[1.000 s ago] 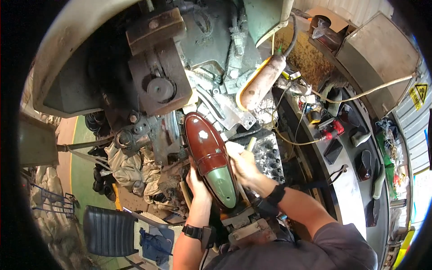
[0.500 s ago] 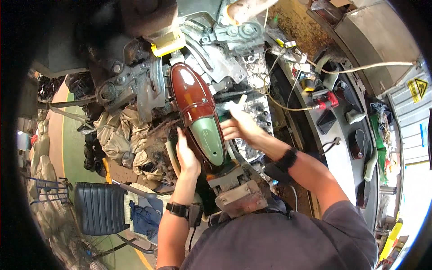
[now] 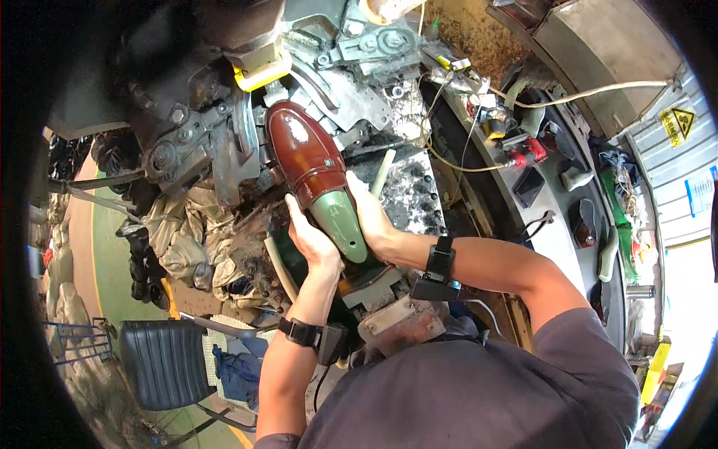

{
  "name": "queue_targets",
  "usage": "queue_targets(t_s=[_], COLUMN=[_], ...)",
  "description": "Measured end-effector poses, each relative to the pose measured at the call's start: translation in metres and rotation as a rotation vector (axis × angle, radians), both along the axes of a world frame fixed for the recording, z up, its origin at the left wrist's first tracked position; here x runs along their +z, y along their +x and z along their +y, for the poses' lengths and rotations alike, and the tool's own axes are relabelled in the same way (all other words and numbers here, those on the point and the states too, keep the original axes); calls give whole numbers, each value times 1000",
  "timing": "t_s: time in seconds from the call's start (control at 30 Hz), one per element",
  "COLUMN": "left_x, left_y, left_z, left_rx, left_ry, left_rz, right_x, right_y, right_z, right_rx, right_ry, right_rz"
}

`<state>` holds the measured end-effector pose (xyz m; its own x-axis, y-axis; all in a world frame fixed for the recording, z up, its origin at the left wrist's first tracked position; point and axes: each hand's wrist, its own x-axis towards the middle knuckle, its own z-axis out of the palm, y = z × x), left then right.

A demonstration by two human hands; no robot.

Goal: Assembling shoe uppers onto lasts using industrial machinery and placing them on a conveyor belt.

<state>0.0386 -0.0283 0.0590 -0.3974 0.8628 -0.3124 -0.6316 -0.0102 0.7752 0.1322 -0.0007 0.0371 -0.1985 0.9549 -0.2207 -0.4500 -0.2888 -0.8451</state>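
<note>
A glossy red-brown leather shoe upper point(image 3: 303, 153) sits on a green shoe last point(image 3: 340, 224), its toe pointing away from me into the metal machine. My left hand point(image 3: 314, 241) presses along the left side of the shoe near the heel. On the opposite side, my right hand point(image 3: 372, 217) lies along the upper with its fingers wrapped under, partly hidden. Between them the two hands hold the shoe. Beyond the toe stand the machine's dark metal arms point(image 3: 198, 131) and a yellow-edged part point(image 3: 262, 72). A metal heel block point(image 3: 396, 314) is close to my body.
On the right, a long bench point(image 3: 557, 254) bears a red tool point(image 3: 529, 152), a dark phone-like slab point(image 3: 529, 185), another dark shoe point(image 3: 583, 222) and green lasts point(image 3: 608, 253). A cable point(image 3: 583, 95) hangs across it. At left are a black chair point(image 3: 164, 364) and pale cloth bundles point(image 3: 187, 236).
My right hand has come in from beside the shoe and now rests against its right side. My left hand has moved up slightly along the left side. The whole view has shifted a little.
</note>
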Motion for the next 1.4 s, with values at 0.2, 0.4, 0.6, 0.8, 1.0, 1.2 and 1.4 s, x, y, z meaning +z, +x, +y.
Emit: queue_targets(t_s=[0.2, 0.4, 0.6, 0.8, 1.0, 1.2, 1.4], left_x=[-20, -184, -294, -112, 70, 125, 128], left_y=[-11, -45, -70, -82, -161, -116, -37], left_z=[1, -50, -144, -169, -179, -143, -96], left_rx=[-161, -502, -41, -441, 250, 69, -417], left_ry=[170, -245, -339, -114, 132, 249, 320], left_rz=[-146, 1208, -148, 946, 434, 46, -69], right_x=[-7, -11, 23, 57, 105, 119, 152], right_y=[14, 74, 54, 114, 104, 84, 153], right_z=[7, 8, -8, -30, -113, -170, -201], right_rx=[137, 288, 285, 52, 372, 216, -18], right_ry=[-117, -182, -37, 331, 726, 1021, 1135], right_rz=[31, -119, -223, -427, -484, -394, -692])
